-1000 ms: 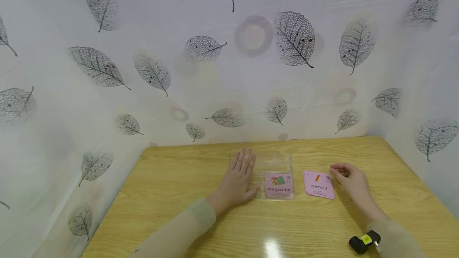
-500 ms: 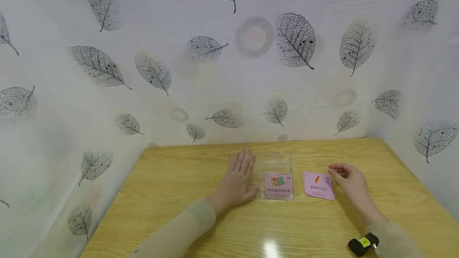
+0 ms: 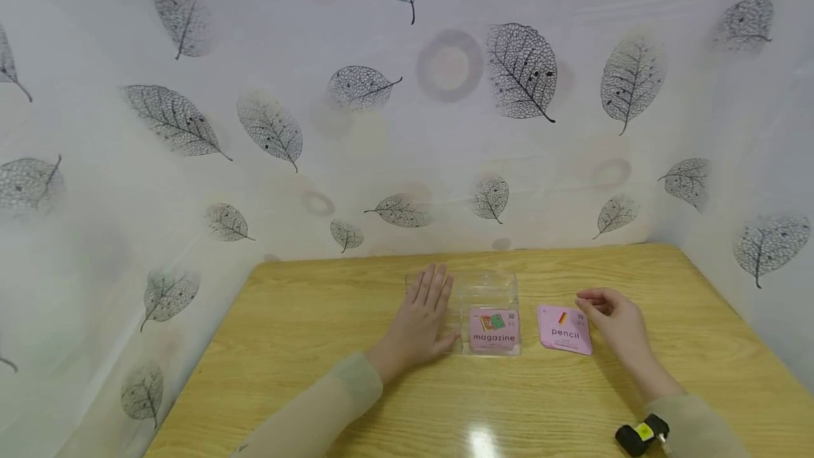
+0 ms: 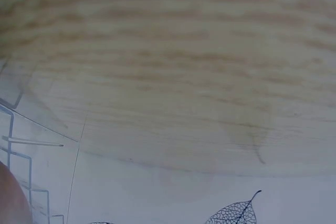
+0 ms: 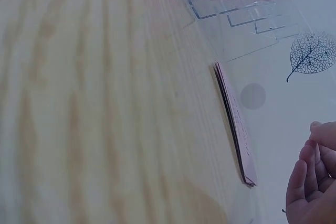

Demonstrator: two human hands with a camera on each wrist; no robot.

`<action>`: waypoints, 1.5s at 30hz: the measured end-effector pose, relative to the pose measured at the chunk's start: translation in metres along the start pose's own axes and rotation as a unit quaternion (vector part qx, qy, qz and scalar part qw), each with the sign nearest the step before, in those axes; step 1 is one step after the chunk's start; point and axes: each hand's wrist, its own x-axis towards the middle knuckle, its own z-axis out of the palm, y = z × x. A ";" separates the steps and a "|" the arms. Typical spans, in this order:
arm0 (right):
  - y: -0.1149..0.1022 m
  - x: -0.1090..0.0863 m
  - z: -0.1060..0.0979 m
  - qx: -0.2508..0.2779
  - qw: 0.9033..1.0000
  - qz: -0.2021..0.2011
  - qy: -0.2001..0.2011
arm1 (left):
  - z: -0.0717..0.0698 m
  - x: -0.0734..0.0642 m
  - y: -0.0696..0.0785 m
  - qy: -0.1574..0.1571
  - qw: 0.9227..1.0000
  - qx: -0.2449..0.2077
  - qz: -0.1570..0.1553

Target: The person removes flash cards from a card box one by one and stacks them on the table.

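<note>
My left hand [image 3: 420,324] lies with straight fingers over the left part of a clear plastic box [image 3: 488,292]. In the right compartment of that box sits a stack of pink cards, its top card [image 3: 494,331] reading "magazine". To the right of the box is a second stack of pink cards [image 3: 564,331], topped by a "pencil" card. Beside its upper right corner hovers my right hand [image 3: 615,320], fingers loosely bent and thumb near the fingertips, with nothing showing between them. In the right wrist view that stack [image 5: 233,124] appears edge-on, apart from the fingers [image 5: 296,179].
A light wooden table [image 3: 286,345] carries everything. Behind and at both sides hangs a pale sheet [image 3: 356,13] printed with dark leaves. A black device with a yellow label [image 3: 644,432] is worn at my right wrist.
My right hand has shifted slightly left, and its fingertips now reach the upper right corner of the pencil stack in the head view. The left hand, box and cards stay put.
</note>
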 end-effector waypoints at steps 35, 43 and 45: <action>-0.019 -0.004 0.012 0.044 0.999 -0.026 -0.020 | -0.001 -0.001 0.002 -0.016 1.000 0.014 0.000; -0.021 -0.005 0.014 0.053 0.998 -0.030 -0.027 | 0.000 0.000 0.001 -0.006 1.000 0.005 0.001; -0.022 -0.005 0.015 0.054 0.998 -0.033 -0.030 | 0.000 0.001 0.001 0.002 1.000 0.010 0.002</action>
